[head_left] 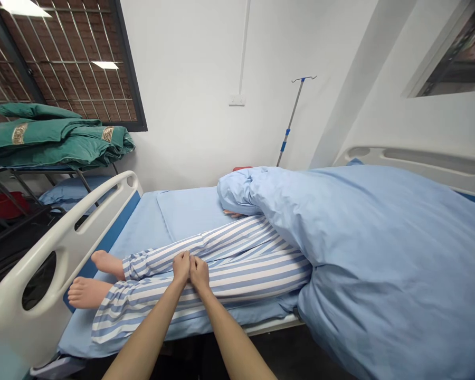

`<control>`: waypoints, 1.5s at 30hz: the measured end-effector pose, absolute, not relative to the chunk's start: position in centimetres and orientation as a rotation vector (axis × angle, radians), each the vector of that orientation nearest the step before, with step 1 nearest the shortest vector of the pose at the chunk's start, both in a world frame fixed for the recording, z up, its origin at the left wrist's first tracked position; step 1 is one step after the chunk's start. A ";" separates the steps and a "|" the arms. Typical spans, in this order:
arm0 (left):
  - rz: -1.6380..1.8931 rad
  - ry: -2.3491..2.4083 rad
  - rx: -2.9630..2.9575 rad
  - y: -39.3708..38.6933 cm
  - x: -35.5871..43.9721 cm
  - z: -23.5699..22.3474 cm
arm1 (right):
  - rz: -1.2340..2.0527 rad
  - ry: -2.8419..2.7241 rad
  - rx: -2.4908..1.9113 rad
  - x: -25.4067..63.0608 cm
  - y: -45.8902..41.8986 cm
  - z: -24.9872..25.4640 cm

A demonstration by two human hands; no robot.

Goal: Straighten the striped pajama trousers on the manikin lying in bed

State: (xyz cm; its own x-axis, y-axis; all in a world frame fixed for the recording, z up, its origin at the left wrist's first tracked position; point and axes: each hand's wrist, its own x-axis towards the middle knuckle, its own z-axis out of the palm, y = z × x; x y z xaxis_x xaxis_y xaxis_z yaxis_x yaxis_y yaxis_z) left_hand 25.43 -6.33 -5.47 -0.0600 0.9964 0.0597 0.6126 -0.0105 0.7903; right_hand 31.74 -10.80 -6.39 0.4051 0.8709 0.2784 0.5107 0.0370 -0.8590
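My left hand [181, 265] and my right hand [199, 273] are both closed into fists, side by side and knuckles touching. No object shows in either one. They are in front of the blue-and-white striped trousers [245, 277] of a figure lying on the bed; whether they rest on the cloth I cannot tell. Two bare feet [87, 293] stick out of the trouser legs at the left. A light blue quilt [364, 237] is folded back over the figure's upper part. Some fingers [233, 213] peek out from under its edge.
At the left end stands the white footboard [69, 232]; the white headboard [423, 161] is at the far right. A drip stand [291, 124] rises behind the bed by the wall. Folded green bedding [55, 137] is piled on a rack, with a red basin [6, 206] below.
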 end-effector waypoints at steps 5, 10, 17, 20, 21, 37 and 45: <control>0.950 1.646 1.747 -7.6 26.4 -6.2 | 0.468 -1.098 -1.547 32.1 -10.4 -7.0; 0.831 1.748 1.953 -8.4 26.2 -6.7 | 0.463 -1.072 -1.571 32.3 -10.2 -7.4; 0.749 1.808 1.945 -8.3 26.3 -6.7 | 0.470 -1.263 -1.739 33.2 -9.9 -6.4; 0.744 1.811 1.946 -8.6 26.5 -6.4 | 0.459 -1.335 -1.763 34.5 -9.8 -5.6; 0.741 1.814 1.946 -8.7 26.6 -6.3 | 0.454 -1.354 -1.753 35.0 -9.9 -5.5; 0.698 1.735 1.940 -8.8 27.1 -5.6 | 0.333 -1.407 -1.790 35.6 -11.5 -6.6; 0.705 1.623 1.947 -8.5 29.9 -5.2 | 0.485 -1.139 -1.600 36.8 -10.8 -7.2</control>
State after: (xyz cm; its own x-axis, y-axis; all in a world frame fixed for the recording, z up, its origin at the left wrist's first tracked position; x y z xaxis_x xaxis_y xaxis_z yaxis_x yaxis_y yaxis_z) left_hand 29.92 -8.49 -5.19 0.1530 0.9858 0.0695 0.7238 -0.1596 0.6713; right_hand 36.78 -10.82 -7.17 0.4620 0.8555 0.2337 0.4240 0.0185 -0.9055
